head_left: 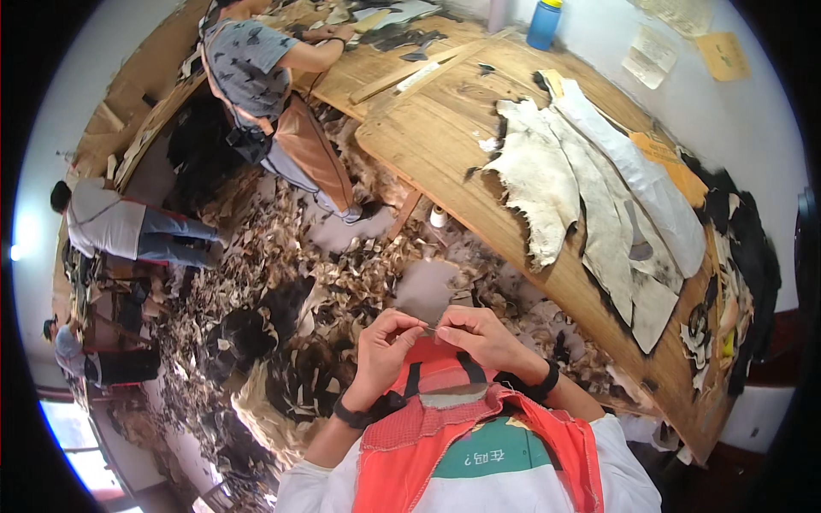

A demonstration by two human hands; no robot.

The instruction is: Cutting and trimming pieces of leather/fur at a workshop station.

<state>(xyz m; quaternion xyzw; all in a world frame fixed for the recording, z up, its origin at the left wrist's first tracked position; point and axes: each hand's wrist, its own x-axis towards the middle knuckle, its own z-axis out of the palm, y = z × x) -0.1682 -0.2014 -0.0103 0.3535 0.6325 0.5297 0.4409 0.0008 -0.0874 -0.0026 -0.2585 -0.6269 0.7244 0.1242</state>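
Note:
My left hand (386, 346) and my right hand (479, 335) meet in front of my chest, fingertips pinched together on a thin needle or thread (430, 328) stretched between them. Both wrists wear black bands. Below the hands is my red apron (445, 427) with black straps. A large wooden worktable (445, 145) curves off to my right, with pale hide pieces (590, 205) spread on it.
The floor (282, 282) is littered with leather and fur scraps. A person in a grey shirt and brown apron (265, 77) works at the table's far end. Two other people (111, 222) stand at the left. A blue bottle (544, 24) stands on the table's far edge.

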